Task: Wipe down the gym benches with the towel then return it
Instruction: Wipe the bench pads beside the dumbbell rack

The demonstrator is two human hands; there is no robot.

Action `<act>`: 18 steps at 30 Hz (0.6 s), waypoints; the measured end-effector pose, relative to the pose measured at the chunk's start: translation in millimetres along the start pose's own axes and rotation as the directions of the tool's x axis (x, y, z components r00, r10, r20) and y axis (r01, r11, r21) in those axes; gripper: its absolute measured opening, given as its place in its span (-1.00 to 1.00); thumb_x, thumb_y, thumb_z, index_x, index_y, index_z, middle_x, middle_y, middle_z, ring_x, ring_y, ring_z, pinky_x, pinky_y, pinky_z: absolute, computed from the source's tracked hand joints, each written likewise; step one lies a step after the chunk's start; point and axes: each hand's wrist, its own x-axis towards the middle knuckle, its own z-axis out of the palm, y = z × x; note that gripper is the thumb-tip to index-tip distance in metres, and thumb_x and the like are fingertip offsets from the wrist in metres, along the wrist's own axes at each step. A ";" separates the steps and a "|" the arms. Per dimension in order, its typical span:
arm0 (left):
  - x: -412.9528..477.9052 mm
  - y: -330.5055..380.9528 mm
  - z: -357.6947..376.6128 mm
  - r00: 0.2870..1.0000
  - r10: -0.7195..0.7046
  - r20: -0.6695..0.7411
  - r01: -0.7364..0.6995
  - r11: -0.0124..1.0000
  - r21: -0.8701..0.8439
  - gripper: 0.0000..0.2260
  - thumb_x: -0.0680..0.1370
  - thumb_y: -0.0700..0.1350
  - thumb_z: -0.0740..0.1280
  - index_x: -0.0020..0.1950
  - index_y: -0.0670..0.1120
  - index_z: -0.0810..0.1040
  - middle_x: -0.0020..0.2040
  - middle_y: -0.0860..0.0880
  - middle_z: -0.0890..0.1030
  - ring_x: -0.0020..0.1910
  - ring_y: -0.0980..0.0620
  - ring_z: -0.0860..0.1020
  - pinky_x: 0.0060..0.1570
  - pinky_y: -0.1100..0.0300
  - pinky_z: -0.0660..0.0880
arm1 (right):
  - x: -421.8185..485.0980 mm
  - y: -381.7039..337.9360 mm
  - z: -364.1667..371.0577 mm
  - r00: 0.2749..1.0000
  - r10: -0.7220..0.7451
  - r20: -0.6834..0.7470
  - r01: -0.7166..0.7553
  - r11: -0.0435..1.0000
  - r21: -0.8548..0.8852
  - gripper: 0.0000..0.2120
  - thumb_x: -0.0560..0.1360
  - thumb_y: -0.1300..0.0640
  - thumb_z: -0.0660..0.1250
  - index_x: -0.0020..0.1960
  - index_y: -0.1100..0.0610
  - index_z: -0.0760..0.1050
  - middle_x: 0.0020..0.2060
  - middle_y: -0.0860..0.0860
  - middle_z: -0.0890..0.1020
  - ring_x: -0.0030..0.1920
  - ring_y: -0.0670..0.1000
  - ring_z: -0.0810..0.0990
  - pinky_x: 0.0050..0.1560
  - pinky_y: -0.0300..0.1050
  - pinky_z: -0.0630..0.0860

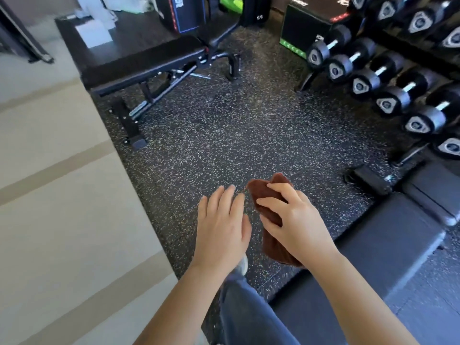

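On the rubber floor (pixel 224 135) between the two benches: the person stands looking down, both hands out in front at about waist height, above the floor and not above either pad.
Towel (pixel 263 195): brown, bunched into a loose wad, held in the air; one end sticks up past the fingers and the other hangs below the palm. It touches no bench.
Right hand (pixel 293 220): curled round the towel from above, fingers pressed into the cloth.
Left hand (pixel 221 227): flat, fingers straight and together, holding nothing; just beside the towel, not clearly touching it.
Near bench (pixel 388 235): black pad at the lower right, close by the person's right arm. No streak, damp patch or wipe mark can be read on it.
Far bench (pixel 139 58): black pad at the upper left, well apart from the hands, across the open floor. Surface likewise shows nothing either way.
Dumbbells (pixel 388 78): racked in a row at the right, untouched.
Done, as judged: towel is in hand; whether either pad has been wiped cannot be told.
Left, as judged: at minimum the return of the towel, and its proper place is not in view. With the cloth off both pads, this reads as a carry or a re-fold between steps, not a wiping stroke.
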 end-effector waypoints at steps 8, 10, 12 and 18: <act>197.1 -10.4 43.4 0.992 0.121 0.016 -0.122 0.990 0.070 -0.68 0.43 -0.16 0.39 0.16 -0.20 0.55 0.21 -0.17 0.54 0.23 -0.20 0.47 0.19 -0.21 0.37 | 157.3 102.6 -7.9 0.991 0.103 -0.089 -0.100 0.995 0.029 -0.77 0.37 0.16 0.46 0.03 0.09 0.62 0.12 0.10 0.56 -0.04 0.24 0.55 -0.04 0.05 0.54; 244.1 -3.9 51.7 0.991 0.133 0.030 -0.134 0.990 0.048 -0.69 0.45 -0.15 0.38 0.17 -0.20 0.54 0.23 -0.17 0.53 0.25 -0.19 0.46 0.20 -0.20 0.36 | 188.3 125.5 -18.8 0.987 0.123 -0.103 -0.122 0.992 0.023 -0.77 0.36 0.16 0.47 0.02 0.09 0.62 0.11 0.11 0.57 -0.05 0.23 0.56 -0.08 0.05 0.56; 285.0 3.9 59.9 0.988 0.152 0.026 -0.152 0.988 0.023 -0.69 0.45 -0.16 0.37 0.17 -0.20 0.54 0.23 -0.17 0.53 0.24 -0.20 0.46 0.20 -0.20 0.35 | 215.4 146.2 -30.6 0.982 0.149 -0.115 -0.150 0.989 0.007 -0.77 0.36 0.16 0.48 0.01 0.09 0.62 0.10 0.10 0.57 -0.06 0.23 0.56 -0.13 0.06 0.57; 383.1 20.9 84.2 0.975 0.211 0.069 -0.208 0.977 -0.040 -0.70 0.45 -0.15 0.37 0.16 -0.18 0.54 0.22 -0.16 0.54 0.24 -0.19 0.47 0.20 -0.21 0.35 | 287.0 201.3 -57.7 0.961 0.245 -0.129 -0.248 0.969 -0.009 -0.78 0.37 0.15 0.46 0.02 0.08 0.62 0.13 0.08 0.56 -0.01 0.22 0.55 -0.09 0.02 0.56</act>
